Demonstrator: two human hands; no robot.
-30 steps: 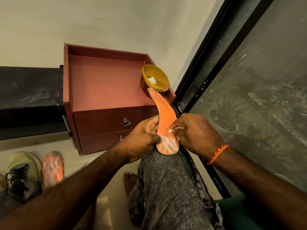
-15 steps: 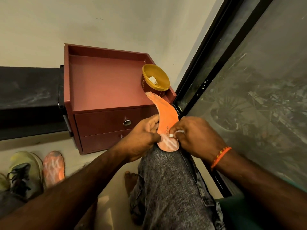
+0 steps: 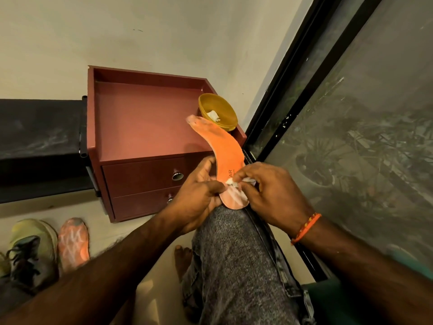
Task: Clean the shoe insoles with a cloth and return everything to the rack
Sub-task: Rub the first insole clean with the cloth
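The left hand point(image 3: 196, 198) is gripping the orange insole point(image 3: 225, 158); the right hand point(image 3: 269, 195) is pinching what looks like a white cloth point(image 3: 236, 182) against it, beside a yellow bowl point(image 3: 219, 113) on the cabinet point(image 3: 140, 127).

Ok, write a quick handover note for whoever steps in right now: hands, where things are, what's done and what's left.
Left hand grips the orange insole at its heel, braced on the knee.
Right hand pinches the white cloth against the heel.
Second insole lies on the floor beside the shoe.
Yellow bowl sits on the red cabinet.
Done: wiping under way.
Left: finish this insole, check the second, return everything to the rack.
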